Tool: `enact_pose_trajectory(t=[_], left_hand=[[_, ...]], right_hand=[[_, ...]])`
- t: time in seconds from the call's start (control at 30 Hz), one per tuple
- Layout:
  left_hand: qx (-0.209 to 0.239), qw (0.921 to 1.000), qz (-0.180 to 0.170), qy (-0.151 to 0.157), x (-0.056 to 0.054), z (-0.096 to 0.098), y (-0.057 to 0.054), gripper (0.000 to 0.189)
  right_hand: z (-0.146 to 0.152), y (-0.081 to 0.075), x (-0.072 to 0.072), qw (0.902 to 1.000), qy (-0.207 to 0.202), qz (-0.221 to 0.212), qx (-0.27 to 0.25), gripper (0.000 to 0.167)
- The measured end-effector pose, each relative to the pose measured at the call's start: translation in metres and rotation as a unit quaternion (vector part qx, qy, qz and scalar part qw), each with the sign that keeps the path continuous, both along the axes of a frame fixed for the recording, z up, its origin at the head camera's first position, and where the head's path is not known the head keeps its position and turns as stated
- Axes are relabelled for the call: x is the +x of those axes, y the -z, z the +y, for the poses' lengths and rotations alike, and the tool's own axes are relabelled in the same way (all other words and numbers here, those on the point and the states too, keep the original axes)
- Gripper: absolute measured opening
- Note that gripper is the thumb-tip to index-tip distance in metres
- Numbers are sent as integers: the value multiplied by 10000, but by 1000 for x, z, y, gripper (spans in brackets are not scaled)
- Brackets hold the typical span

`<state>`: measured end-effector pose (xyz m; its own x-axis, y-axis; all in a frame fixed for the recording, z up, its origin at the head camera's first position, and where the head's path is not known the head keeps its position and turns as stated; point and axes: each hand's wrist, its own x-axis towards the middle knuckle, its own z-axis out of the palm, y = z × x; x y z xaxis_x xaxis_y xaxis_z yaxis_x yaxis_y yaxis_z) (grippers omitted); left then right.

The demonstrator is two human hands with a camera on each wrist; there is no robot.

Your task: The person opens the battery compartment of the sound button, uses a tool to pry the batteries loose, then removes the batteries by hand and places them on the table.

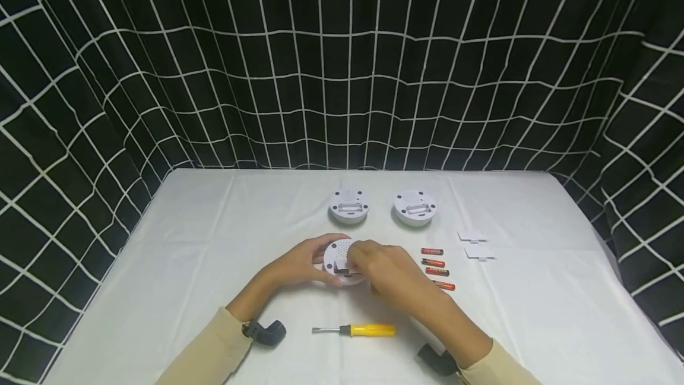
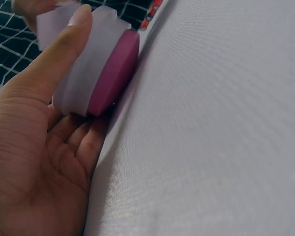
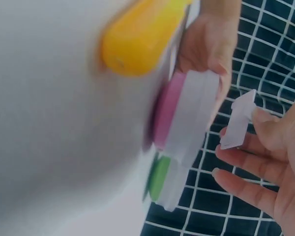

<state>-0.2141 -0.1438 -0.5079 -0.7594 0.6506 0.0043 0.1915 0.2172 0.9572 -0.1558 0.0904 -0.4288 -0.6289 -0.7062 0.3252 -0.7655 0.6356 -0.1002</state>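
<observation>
My left hand (image 1: pixel 301 263) holds a round white device (image 1: pixel 336 248) near the table, with its perforated, footed underside facing up. Its lower part is magenta in the left wrist view, where the thumb lies along the white rim and the fingers are curled beneath. Between the thumb and fingers of my right hand (image 1: pixel 392 272) is a thin white battery cover (image 3: pixel 240 118), lifted out over the device's underside. In the head view the right fingers hide part of that underside and its battery compartment.
Behind stand two similar white devices, one (image 1: pixel 349 217) in the middle and one (image 1: pixel 414 218) to its right, compartments uncovered. Several red batteries (image 1: pixel 431 251) lie to the right, beyond them two white covers (image 1: pixel 479 252). A yellow-handled screwdriver (image 1: pixel 373 330) lies in front.
</observation>
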Motion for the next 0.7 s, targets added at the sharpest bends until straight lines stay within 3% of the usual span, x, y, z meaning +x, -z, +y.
enact_pose_trajectory(t=[0.1,0.27,0.53,0.7], left_hand=[[-79,9999,31,-112,2,-4,1,91],[-42,9999,144,-26,1,-4,5,91],[-38,10000,42,-53,-3,-1,5,92],[0,10000,7,-38,-3,1,4,93]], right_hand=[[1,-4,-1,10000,14,-69,-53,40],[12,-11,-1,9998,208,76,-3,40],[49,-18,-2,9973,591,424,5,18],[80,-20,0,9957,750,496,-200,30]])
